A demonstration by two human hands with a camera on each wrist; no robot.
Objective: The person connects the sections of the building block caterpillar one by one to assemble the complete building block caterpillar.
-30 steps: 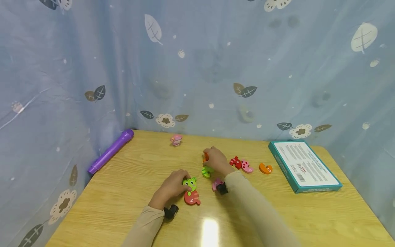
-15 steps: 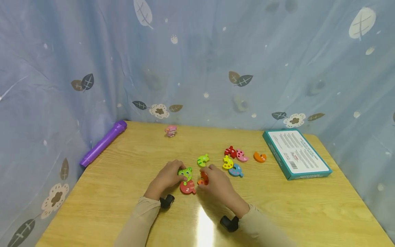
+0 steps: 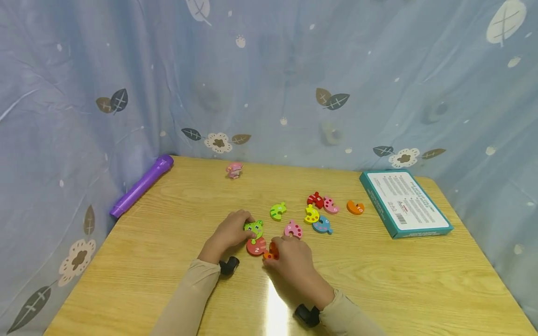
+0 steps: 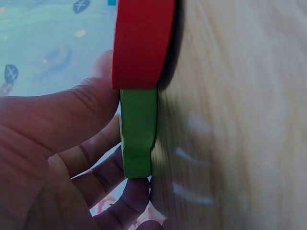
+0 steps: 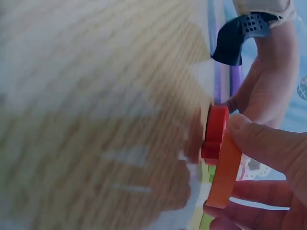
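Note:
My left hand [image 3: 231, 232] grips the flat green puzzle piece with a smiling face [image 3: 254, 227], which lies on the table. Below it, a red piece numbered 2 [image 3: 255, 246] is joined to it. My right hand [image 3: 296, 261] pinches an orange dotted piece [image 3: 269, 256] at the red piece's right-hand knob. In the right wrist view, the orange piece [image 5: 224, 177] is tilted against the red piece [image 5: 217, 122]; whether they interlock I cannot tell. Fingers hide part of it. The left wrist view shows the green piece's edge [image 4: 139, 129] between thumb and fingers.
Behind my right hand lie a pink piece [image 3: 293, 229] and a green striped one [image 3: 278, 211]. Several more pieces, including a blue one [image 3: 322, 225] and an orange 10 [image 3: 355, 207], lie rightward. A teal box [image 3: 405, 205], purple microphone [image 3: 143, 186] and pink figurine [image 3: 234, 170] stand farther out.
My right hand has brought the orange piece from behind the green striped piece toward me and left, up to the red piece. My left hand keeps its grip on the green face piece.

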